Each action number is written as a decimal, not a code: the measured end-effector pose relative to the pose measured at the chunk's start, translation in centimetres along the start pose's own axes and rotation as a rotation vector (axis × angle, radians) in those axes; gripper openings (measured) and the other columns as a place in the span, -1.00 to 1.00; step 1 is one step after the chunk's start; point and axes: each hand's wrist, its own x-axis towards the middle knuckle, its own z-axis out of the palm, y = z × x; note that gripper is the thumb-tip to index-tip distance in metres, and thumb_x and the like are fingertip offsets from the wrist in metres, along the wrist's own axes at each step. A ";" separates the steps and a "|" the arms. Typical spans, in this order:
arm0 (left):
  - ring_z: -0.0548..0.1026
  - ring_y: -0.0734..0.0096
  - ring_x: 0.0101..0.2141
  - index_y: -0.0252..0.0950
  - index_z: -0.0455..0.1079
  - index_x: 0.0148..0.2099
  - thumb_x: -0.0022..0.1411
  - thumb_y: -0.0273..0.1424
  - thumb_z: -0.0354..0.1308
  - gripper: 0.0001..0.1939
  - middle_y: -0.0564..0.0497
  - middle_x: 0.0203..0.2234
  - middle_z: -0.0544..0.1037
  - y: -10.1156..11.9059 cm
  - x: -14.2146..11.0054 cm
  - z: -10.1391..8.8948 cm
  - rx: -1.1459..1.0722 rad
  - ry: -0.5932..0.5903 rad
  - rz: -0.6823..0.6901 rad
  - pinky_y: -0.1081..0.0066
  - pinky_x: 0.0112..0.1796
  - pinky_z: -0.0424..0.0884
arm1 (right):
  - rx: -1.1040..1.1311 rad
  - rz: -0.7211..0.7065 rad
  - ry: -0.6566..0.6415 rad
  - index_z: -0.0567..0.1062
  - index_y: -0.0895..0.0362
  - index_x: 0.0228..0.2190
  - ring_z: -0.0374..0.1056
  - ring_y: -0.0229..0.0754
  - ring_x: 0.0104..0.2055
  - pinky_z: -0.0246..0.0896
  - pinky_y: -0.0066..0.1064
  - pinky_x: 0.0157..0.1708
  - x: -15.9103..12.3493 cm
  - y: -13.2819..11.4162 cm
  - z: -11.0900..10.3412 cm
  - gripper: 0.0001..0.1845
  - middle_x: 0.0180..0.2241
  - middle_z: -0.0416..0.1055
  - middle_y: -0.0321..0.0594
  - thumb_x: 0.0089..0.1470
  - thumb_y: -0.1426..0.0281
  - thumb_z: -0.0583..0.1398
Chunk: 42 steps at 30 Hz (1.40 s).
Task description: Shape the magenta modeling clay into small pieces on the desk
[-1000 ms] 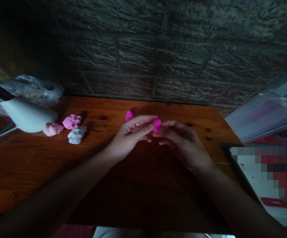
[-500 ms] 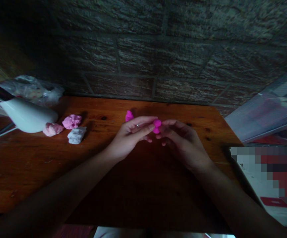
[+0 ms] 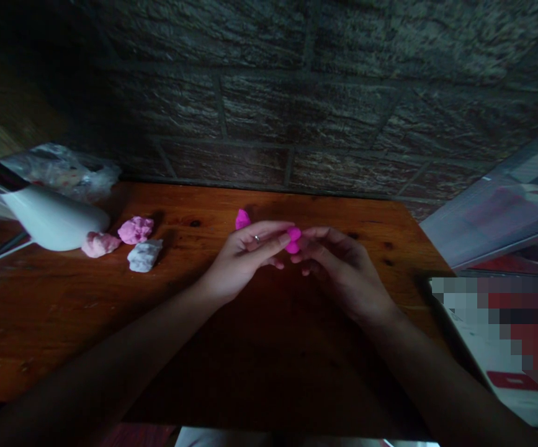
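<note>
A small bright magenta piece of modelling clay (image 3: pixel 293 239), shaped like two stacked rounded lumps, is held between my hands above the wooden table. My left hand (image 3: pixel 245 251), with a ring on one finger, pinches it from the left with thumb and fingers. From the right, my right hand (image 3: pixel 340 264) grips its other side with curled fingertips. Just behind my left hand lies another magenta clay lump (image 3: pixel 242 218), partly hidden by the fingers. Farther left on the table rest a pink clay lump (image 3: pixel 135 230), a pale pink one (image 3: pixel 100 244) and a white one (image 3: pixel 144 256).
A white smooth object (image 3: pixel 61 220) with a dark top end stands at the left beside crumpled clear plastic (image 3: pixel 71 171). The wooden table (image 3: pixel 194 205) meets a brick-patterned wall (image 3: pixel 259 112). At the right are a whitish panel (image 3: pixel 496 198) and a partly pixelated item (image 3: pixel 492 335).
The two lumps of the held magenta clay have shifted slightly between my fingertips. Both hands keep nearly the same place, and the other clay lumps have not moved.
</note>
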 end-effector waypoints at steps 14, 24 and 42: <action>0.64 0.33 -0.22 -0.22 0.60 0.00 0.19 -0.24 0.42 -0.65 -0.07 -0.11 0.68 0.0 -0.1 0.0 0.048 0.005 0.007 0.47 -0.34 0.50 | -0.016 -0.004 0.003 0.61 0.09 -0.30 0.54 -0.23 -0.34 0.39 -0.46 -0.41 0.0 0.0 -0.1 -0.71 -0.31 0.62 -0.23 -0.01 0.20 0.47; 0.61 0.39 -0.28 -0.23 0.62 -0.03 0.19 -0.24 0.42 -0.68 -0.06 -0.16 0.68 -0.1 -0.1 0.0 0.034 0.005 0.003 0.48 -0.36 0.48 | -0.026 -0.017 -0.001 0.61 0.11 -0.30 0.53 -0.25 -0.36 0.39 -0.49 -0.43 0.0 0.2 -0.2 -0.71 -0.34 0.62 -0.23 -0.01 0.21 0.47; 0.64 0.33 -0.27 -0.28 0.61 -0.02 0.18 -0.29 0.43 -0.67 -0.09 -0.17 0.70 0.0 -0.1 0.1 0.091 0.012 0.037 0.46 -0.36 0.49 | -0.014 -0.011 -0.004 0.63 0.11 -0.31 0.52 -0.28 -0.36 0.40 -0.52 -0.43 0.1 0.3 -0.2 -0.71 -0.35 0.61 -0.24 0.00 0.21 0.47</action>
